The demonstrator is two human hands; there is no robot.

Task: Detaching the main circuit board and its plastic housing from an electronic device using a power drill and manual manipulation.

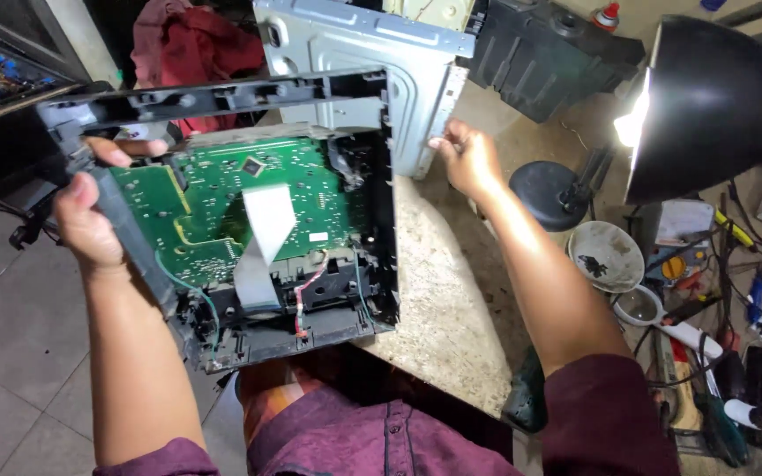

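Note:
My left hand (90, 216) grips the left side of a black plastic device frame (222, 97), opened up and tilted toward me. Inside it a green circuit board (302, 189) shows, with a white flat ribbon cable (266, 229) running down its middle and a red-and-white wire (309, 295) lower down. My right hand (465, 159) rests with curled fingers on the edge of a grey metal cover plate (354, 44) that stands behind the frame, over the speckled stone worktop (438, 291).
A lit black desk lamp (716, 97) stands at the right. Below it lie a white bowl (606, 256), a small lens (637, 306), pens, tools and tangled cables. A black plastic housing (544, 53) sits at the top. Red cloth (191, 44) lies behind. Tiled floor is at left.

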